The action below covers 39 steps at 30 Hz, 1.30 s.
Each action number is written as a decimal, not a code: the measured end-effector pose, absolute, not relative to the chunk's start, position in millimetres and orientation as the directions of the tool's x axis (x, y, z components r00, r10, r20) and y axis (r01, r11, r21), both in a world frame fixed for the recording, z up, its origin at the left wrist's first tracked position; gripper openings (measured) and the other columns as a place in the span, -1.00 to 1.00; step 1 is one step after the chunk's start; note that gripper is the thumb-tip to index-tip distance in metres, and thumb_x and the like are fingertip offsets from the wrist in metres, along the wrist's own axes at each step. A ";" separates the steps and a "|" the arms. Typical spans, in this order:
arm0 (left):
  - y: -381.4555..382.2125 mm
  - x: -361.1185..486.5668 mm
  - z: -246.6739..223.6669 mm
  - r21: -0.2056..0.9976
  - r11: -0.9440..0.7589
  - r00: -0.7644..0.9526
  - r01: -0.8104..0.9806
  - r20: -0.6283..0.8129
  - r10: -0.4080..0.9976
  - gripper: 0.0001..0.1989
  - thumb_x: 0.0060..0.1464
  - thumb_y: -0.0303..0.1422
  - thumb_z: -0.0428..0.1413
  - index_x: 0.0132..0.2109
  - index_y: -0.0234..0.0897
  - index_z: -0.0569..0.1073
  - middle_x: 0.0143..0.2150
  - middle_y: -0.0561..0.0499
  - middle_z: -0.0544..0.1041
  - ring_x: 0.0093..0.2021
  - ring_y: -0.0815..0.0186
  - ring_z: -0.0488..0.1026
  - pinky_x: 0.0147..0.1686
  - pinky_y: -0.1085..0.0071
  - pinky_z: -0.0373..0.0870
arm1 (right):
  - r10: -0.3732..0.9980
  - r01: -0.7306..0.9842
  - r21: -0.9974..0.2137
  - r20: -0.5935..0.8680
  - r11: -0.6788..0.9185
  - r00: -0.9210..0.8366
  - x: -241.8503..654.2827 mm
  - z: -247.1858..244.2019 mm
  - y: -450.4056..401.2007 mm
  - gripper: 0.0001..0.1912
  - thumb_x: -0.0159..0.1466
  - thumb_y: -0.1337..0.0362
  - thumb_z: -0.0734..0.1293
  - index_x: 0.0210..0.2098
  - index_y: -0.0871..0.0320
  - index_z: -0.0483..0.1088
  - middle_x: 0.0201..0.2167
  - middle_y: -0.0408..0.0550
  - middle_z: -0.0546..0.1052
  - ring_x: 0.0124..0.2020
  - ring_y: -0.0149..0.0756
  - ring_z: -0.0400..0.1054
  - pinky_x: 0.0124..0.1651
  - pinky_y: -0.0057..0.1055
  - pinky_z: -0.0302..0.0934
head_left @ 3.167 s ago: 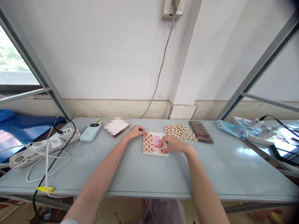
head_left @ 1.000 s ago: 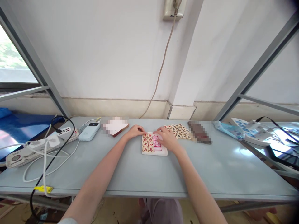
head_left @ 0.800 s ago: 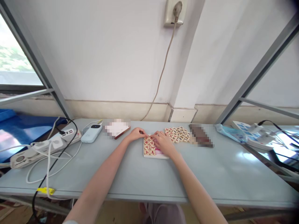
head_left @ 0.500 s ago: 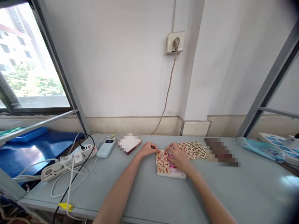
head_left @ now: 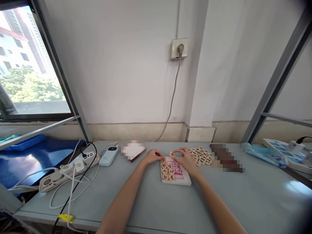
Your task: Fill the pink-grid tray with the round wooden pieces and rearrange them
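Note:
A shallow white box (head_left: 175, 184) lies on the desk, its inside marked with pink lines. Round xiangqi pieces (head_left: 171, 171) with red characters stand in two columns along its left side. My left hand (head_left: 153, 156) is closed at the box's far left corner, its fingertips on the edge beside the top-left piece; their exact grip is partly hidden. Over the far edge of the box, my right hand (head_left: 187, 160) pinches one xiangqi piece (head_left: 172, 154) between thumb and fingers. More loose pieces (head_left: 201, 156) lie just beyond that hand, to its right.
On the left are a power strip (head_left: 68, 171) with tangled cables and a pale blue device (head_left: 109, 156). A blurred white item (head_left: 133, 149) and a blurred brown item (head_left: 225, 158) lie farther back. Plastic wrapping (head_left: 264, 155) sits at right, and a cord hangs from the wall socket (head_left: 179, 48).
My right hand has lifted a piece from the top of the second column and moved it slightly back, past the box's far edge. My left hand stays at the corner. The view has shifted slightly.

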<state>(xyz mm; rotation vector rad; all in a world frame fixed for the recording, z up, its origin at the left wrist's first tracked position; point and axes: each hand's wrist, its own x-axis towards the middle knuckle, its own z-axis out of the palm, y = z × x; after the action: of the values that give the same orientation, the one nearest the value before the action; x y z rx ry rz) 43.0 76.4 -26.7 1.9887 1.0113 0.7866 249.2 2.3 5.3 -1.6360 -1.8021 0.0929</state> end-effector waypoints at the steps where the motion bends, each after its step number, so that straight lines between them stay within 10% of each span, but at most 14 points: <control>1: 75.5 41.8 -25.1 0.839 -0.391 0.504 0.380 0.166 0.847 -0.67 -0.19 -0.11 0.20 -0.45 -0.33 0.52 -0.47 0.00 0.50 -0.43 0.35 0.36 -0.40 0.46 0.22 | 0.898 0.851 -0.492 0.435 0.181 0.060 251.1 5.4 3.8 -0.66 0.08 -0.05 0.27 -0.25 -0.04 0.46 -0.13 -0.06 0.36 -0.21 -0.19 0.31 -0.06 -0.12 0.04; 10: 66.3 24.9 -2.9 0.902 -0.268 0.608 0.338 0.008 0.794 -0.69 -0.28 -0.12 0.24 -0.49 -0.31 0.52 -0.52 0.02 0.48 -0.45 0.36 0.33 -0.42 0.46 0.19 | 0.866 0.898 -0.424 0.486 0.115 0.118 257.3 1.6 7.9 -0.68 0.09 -0.05 0.26 -0.29 -0.03 0.48 -0.17 -0.06 0.38 -0.17 -0.17 0.27 -0.13 -0.18 0.02; 23: 65.6 25.8 -4.6 0.895 -0.283 0.608 0.346 0.016 0.793 -0.67 -0.26 -0.11 0.24 -0.47 -0.33 0.53 -0.49 0.01 0.50 -0.43 0.35 0.36 -0.40 0.46 0.20 | 0.834 0.984 -0.009 0.533 0.179 -0.147 259.0 2.3 -8.5 -0.72 0.28 0.23 0.14 -0.22 -0.02 0.47 -0.05 -0.03 0.40 -0.04 -0.12 0.15 -0.02 -0.09 -0.12; 34: 64.0 26.7 -1.5 0.889 -0.283 0.601 0.359 0.011 0.799 -0.70 -0.25 -0.15 0.24 -0.51 -0.34 0.51 -0.54 0.03 0.46 -0.48 0.39 0.32 -0.44 0.48 0.17 | 0.851 0.996 0.049 0.519 0.072 -0.087 263.7 -6.1 -3.6 -0.66 0.29 0.15 0.11 -0.03 0.06 0.36 0.04 0.06 0.35 0.04 -0.07 0.11 0.12 0.07 -0.27; 39: 64.1 26.7 -1.4 0.897 -0.274 0.607 0.345 0.010 0.795 -0.71 -0.24 -0.16 0.24 -0.49 -0.35 0.51 -0.55 0.05 0.45 -0.50 0.41 0.30 -0.45 0.49 0.15 | 0.865 0.975 -0.120 0.491 0.184 -0.103 259.4 5.1 -8.4 -0.60 0.30 0.10 0.08 0.04 0.06 0.30 0.06 0.05 0.33 0.05 -0.10 0.13 0.09 -0.04 -0.11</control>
<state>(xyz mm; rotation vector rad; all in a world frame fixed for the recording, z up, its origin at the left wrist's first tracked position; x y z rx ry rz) 26.7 64.1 -1.4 1.8656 0.9161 0.5829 259.4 -8.4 5.1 -1.7231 -2.0134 -0.3245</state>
